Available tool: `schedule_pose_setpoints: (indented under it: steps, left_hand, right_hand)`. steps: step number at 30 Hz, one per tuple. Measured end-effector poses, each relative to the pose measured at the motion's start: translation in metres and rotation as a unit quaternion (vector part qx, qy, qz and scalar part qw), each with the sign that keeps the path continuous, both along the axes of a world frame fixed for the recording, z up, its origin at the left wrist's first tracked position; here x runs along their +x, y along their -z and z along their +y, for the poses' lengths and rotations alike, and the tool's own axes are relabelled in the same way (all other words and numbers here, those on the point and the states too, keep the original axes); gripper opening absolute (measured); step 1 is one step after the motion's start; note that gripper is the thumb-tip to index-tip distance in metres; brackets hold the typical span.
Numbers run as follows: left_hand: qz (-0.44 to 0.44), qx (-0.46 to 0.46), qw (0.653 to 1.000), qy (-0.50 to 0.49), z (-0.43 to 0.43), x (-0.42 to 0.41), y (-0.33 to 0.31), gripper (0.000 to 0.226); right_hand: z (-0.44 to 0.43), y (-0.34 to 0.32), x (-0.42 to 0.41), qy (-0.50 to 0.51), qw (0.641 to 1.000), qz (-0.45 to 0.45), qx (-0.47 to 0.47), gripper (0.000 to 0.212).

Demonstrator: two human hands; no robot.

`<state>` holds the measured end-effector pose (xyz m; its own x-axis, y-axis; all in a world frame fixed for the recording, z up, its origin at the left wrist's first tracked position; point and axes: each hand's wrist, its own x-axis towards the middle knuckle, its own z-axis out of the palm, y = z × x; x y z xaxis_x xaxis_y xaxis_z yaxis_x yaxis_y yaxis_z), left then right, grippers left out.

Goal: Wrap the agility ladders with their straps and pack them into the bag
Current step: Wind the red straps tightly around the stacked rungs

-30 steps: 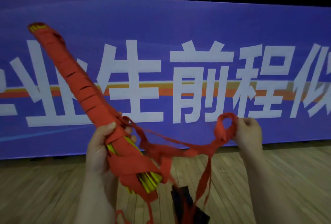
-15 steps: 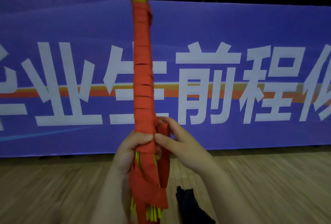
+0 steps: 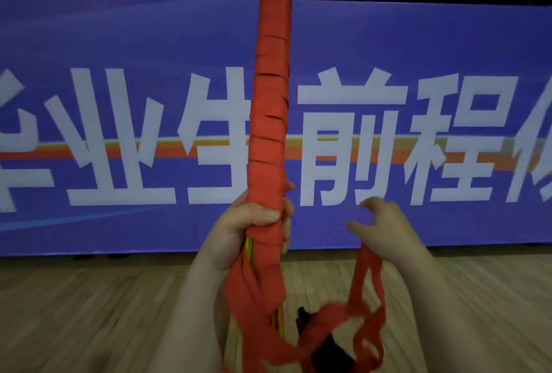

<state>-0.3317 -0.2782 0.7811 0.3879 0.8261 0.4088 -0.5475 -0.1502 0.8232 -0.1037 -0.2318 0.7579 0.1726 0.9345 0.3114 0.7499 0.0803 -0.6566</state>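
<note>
Red strap (image 3: pixel 366 283), limp and light, hangs from the right hand (image 3: pixel 388 232), its fingers (image 3: pixel 370 204) loosely curled, while the left hand (image 3: pixel 239 229) clenches the stiffer ladder bundle (image 3: pixel 271 89).

Upright red-wrapped ladder bundle (image 3: pixel 270 121) (rungs seemingly yellow), loose strap (image 3: pixel 362 271)

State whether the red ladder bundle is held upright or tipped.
Upright: the ladder bundle rises almost straight up from the left hand.

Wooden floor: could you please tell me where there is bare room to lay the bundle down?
Bare floor lies left of the left hand, below the banner, and right of the right hand. Between the arms it is crowded: ladder bundle, dangling strap, a dark object.
</note>
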Motion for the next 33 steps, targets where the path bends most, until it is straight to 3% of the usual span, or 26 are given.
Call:
schedule_pose_setpoints:
  steps: [1,4,6,13,17,21,28,30,31,33]
  left_hand:
    - [0.014,-0.014,0.999,-0.030,0.000,0.008,0.001,0.064]
    - [0.008,-0.028,0.988,-0.150,0.000,0.030,-0.008,0.038]
    - [0.014,-0.031,0.978,-0.207,0.007,0.039,-0.010,0.027]
    - [0.053,-0.041,0.933,-0.354,0.028,0.048,-0.011,0.031]
    - [0.105,-0.001,0.898,-0.426,0.039,0.045,-0.008,0.034]
    - [0.150,0.027,0.875,-0.460,0.044,0.044,-0.007,0.041]
    - [0.170,0.051,0.860,-0.479,0.051,0.043,-0.009,0.049]
    - [0.183,0.058,0.854,-0.483,0.051,0.041,-0.008,0.051]
    - [0.189,0.060,0.852,-0.485,0.051,0.040,-0.008,0.052]
    - [0.197,0.064,0.847,-0.490,0.051,0.036,-0.008,0.053]
  right_hand:
    - [-0.006,-0.002,-0.007,-0.039,0.999,0.013,0.006,0.048]
    - [-0.040,-0.014,-0.041,-0.216,0.963,0.131,0.088,0.026]
    - [-0.057,-0.017,-0.058,-0.266,0.941,0.174,0.110,0.033]
    - [-0.063,-0.011,-0.068,-0.258,0.964,0.046,0.036,0.060]
    - [-0.053,-0.006,-0.071,-0.182,0.976,-0.016,0.117,0.043]
    - [-0.050,-0.003,-0.079,-0.075,0.978,-0.139,0.134,0.036]
    - [-0.054,-0.010,-0.081,-0.057,0.967,-0.149,0.197,0.015]
    - [-0.053,-0.018,-0.073,-0.107,0.980,-0.082,0.146,0.011]
    - [-0.053,-0.024,-0.068,-0.168,0.983,-0.005,0.070,0.011]
    - [-0.054,-0.038,-0.059,-0.305,0.929,0.176,-0.115,0.019]
